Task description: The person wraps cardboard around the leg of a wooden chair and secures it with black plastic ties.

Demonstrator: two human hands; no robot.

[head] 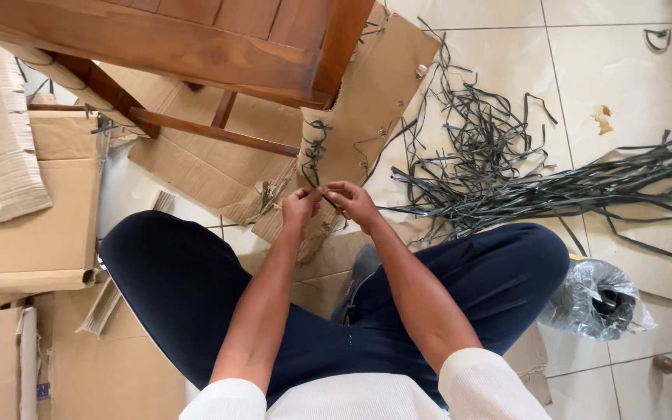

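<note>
Pinching a dark strap [314,159] against the cardboard-wrapped chair leg [328,144], we are closing both our left hand [300,206] and right hand [351,201] narrowly on it just below the leg, keeping the knot taut and snug.

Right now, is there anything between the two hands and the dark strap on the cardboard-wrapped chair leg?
Nothing visible is between them. The left hand and right hand already meet at the strap on the wrapped leg, fingers pinching it.
</note>
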